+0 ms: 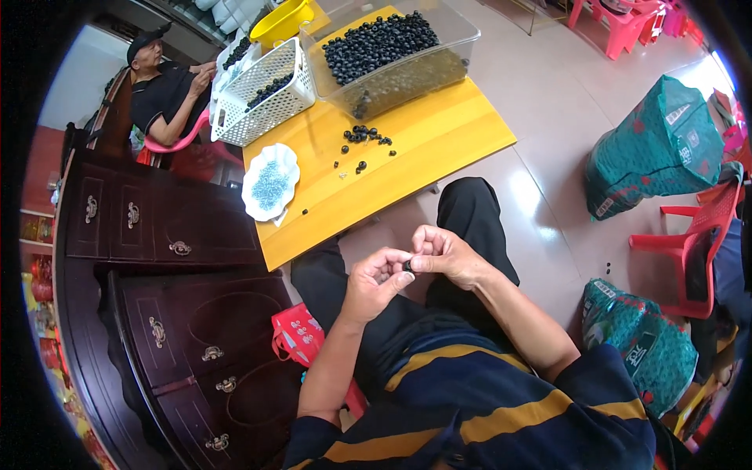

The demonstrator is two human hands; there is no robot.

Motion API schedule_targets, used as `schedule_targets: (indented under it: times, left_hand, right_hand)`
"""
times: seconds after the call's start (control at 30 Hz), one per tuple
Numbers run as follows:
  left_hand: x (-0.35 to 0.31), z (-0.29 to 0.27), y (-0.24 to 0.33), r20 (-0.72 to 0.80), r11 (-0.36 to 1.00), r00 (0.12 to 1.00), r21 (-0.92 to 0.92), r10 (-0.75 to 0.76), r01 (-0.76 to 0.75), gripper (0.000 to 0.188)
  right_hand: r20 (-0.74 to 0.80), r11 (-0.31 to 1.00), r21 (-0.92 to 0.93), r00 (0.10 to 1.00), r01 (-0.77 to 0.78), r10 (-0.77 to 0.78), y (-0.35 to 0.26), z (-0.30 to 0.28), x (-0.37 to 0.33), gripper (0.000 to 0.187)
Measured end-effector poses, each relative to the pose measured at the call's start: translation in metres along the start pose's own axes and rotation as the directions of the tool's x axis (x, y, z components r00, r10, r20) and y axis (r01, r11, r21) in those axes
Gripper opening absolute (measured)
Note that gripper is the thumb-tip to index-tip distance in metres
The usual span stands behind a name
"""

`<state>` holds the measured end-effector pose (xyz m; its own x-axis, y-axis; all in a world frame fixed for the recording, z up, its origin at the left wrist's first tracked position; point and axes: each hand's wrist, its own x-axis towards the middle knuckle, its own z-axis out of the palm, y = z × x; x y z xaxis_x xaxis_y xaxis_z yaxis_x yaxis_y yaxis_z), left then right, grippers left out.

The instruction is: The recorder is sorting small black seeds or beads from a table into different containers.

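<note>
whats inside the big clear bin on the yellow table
The clear bin holds a heap of small black round pieces. Only the top layer shows plainly; whatever lies beneath is covered.

The head view looks out from the wearer's head through the left of two side-by-side fisheye cameras. It faces downward and forward: the striped shirt (482,407) occupies the lower edge, the fingers (428,236) sit near centre at close range, and the worktop (439,149) extends beyond. The field is upright and unmirrored. Edges bend toward the rim, as on the cabinet (192,211); detail at extreme right appears too distorted to identify reliably.
</note>
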<state>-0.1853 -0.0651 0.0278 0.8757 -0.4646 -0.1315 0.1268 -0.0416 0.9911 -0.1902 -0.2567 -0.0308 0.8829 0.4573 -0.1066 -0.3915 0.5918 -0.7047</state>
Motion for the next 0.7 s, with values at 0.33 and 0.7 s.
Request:
schedule_targets:
  times: [0.33, 0.7]
  left_hand:
    - [0.003, -0.009, -0.015, 0.051, 1.000, 0.998, 0.011, -0.022, 0.021, 0.015]
    - [0.002, -0.016, 0.000, 0.116, 0.983, 0.992, 0.180, -0.055, 0.033, 0.018]
  right_hand:
    - [-0.037, 0.998, -0.042, 0.998, -0.043, 0.041, 0.003, -0.001, 0.000, 0.018]
    - [-0.064, 0.995, 0.052, 0.994, -0.081, 0.084, 0.003, 0.006, 0.002, 0.018]
